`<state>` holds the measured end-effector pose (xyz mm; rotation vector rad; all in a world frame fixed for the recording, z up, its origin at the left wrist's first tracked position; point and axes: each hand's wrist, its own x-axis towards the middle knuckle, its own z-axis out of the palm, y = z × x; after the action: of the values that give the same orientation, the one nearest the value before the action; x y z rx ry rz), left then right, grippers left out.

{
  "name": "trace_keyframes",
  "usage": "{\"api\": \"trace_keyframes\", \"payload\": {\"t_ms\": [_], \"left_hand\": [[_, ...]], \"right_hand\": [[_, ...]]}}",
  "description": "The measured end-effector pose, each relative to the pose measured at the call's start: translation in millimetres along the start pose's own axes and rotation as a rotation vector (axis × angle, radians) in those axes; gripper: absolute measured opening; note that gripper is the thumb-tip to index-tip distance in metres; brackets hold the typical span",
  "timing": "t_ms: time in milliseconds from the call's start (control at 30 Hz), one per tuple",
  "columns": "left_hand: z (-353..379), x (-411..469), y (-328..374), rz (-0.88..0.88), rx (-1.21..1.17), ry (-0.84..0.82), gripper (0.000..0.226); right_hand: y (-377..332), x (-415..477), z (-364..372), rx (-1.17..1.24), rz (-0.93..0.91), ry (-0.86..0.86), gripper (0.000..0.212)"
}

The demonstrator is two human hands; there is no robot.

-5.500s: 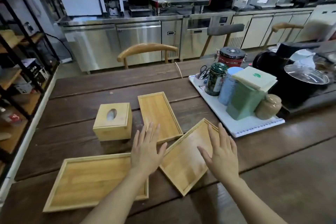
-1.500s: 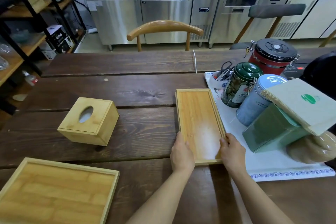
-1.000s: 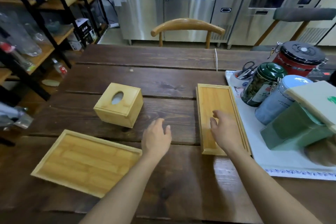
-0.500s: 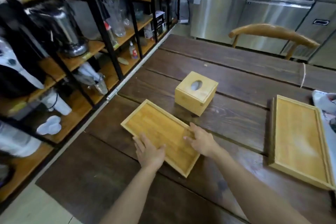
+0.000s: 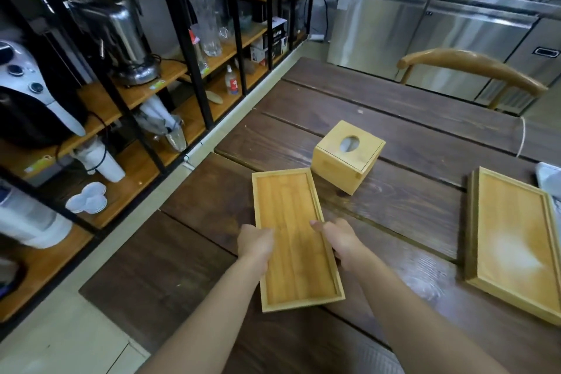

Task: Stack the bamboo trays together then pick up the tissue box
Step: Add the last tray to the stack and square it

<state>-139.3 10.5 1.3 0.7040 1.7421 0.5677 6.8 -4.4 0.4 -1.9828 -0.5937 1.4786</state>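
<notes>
A long bamboo tray (image 5: 291,231) is held between both my hands over the dark wooden table (image 5: 409,118). My left hand (image 5: 255,244) grips its left long rim, my right hand (image 5: 341,241) grips its right long rim, thumbs over the edges. Whether the tray is lifted or resting on the table I cannot tell. Just beyond its far end stands the cube-shaped bamboo tissue box (image 5: 347,155) with an oval hole on top. Two other bamboo trays sit stacked (image 5: 516,240) at the right side of the table.
A black metal shelf rack (image 5: 182,48) with appliances, glassware and cups runs along the table's left edge. A wooden chair back (image 5: 470,67) stands at the far side, steel cabinets (image 5: 440,36) behind it. A white tray's corner (image 5: 549,173) shows at the far right.
Both hands closed on the long rims of the left tray and turned it from a diagonal to lengthwise in front of me. Before that, two trays were stacked at the right.
</notes>
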Motion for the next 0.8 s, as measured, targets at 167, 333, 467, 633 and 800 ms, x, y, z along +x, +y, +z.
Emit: {"api": "trace_keyframes", "payload": {"t_ms": [167, 333, 467, 633, 800], "left_hand": [[-11, 8, -6, -0.038, 0.045, -0.020, 0.050], [-18, 0, -4, 0.044, -0.026, 0.000, 0.045], [-19, -18, 32, 0.218, -0.051, -0.070, 0.033], [18, -54, 79, 0.522, 0.028, -0.371, 0.034], [94, -83, 74, 0.649, 0.081, -0.462, 0.042]], "right_hand": [[-3, -2, 11, 0.029, 0.066, -0.011, 0.066], [-7, -9, 20, 0.068, -0.049, 0.060, 0.045], [-25, -19, 1, 0.093, -0.249, 0.164, 0.024], [-49, -37, -65, 0.244, -0.363, 0.389, 0.024], [-28, -59, -139, 0.116, -0.458, 0.551, 0.019]]}}
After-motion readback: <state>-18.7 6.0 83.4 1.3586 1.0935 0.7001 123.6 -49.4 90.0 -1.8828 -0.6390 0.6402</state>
